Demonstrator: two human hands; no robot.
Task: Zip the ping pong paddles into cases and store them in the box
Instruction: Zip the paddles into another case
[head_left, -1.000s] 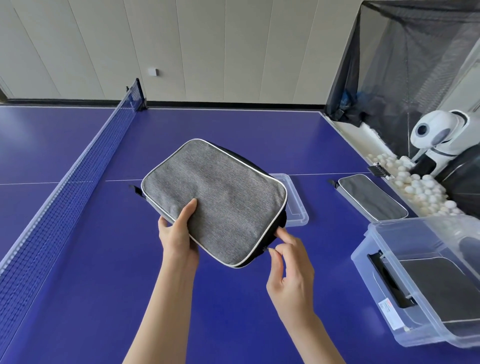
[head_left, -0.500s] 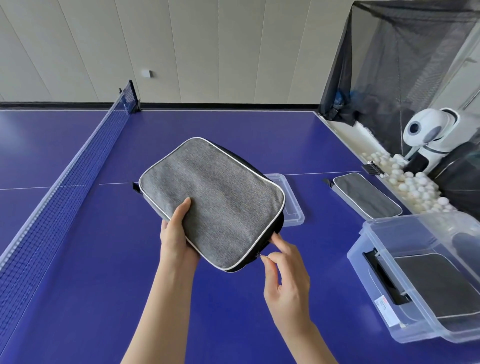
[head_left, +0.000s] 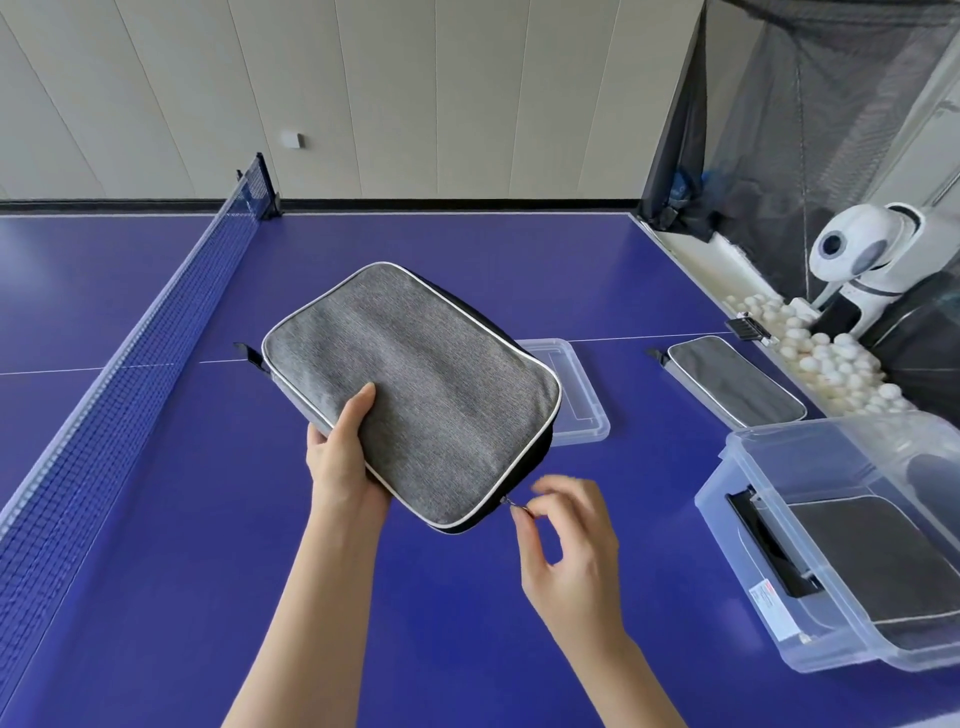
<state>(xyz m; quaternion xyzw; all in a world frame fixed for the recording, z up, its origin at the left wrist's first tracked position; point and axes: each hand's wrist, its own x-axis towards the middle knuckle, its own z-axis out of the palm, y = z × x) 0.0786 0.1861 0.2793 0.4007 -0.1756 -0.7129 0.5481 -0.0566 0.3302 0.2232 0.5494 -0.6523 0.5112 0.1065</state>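
A blue ping pong table (head_left: 156, 597) spreads under both hands and far beyond them. Its net (head_left: 130, 374) runs away from the viewer, well out to the left of the left hand. A black mesh screen (head_left: 810, 130) hangs past the table's edge, up and to the right of the right hand.

To the right of the right hand, a clear plastic box (head_left: 727, 525) stands open on the table, with one grey case (head_left: 883, 561) lying flat inside it.

Between the hands, lifted off the table and tilted, is a grey paddle case (head_left: 415, 384) with white piping and a black underside. The left hand (head_left: 340, 462) grips its near left edge, thumb laid on the top face and fingers hidden beneath. The hands are apart, each at its own side of the case's near end.

A white ball machine (head_left: 862, 254) sits beyond the box, far right of the hands. Another grey case (head_left: 737, 382) lies flat on the table beyond the right hand, near the box. A clear lid (head_left: 576, 395) lies on the table just behind the held case, partly hidden by it. White balls (head_left: 826, 358) are heaped in a tray along the table's right edge, beside the machine.

The right hand (head_left: 571, 551) is at the case's near corner, thumb and forefinger pinching the small metal zipper pull (head_left: 511, 505), the other fingers loosely curled.
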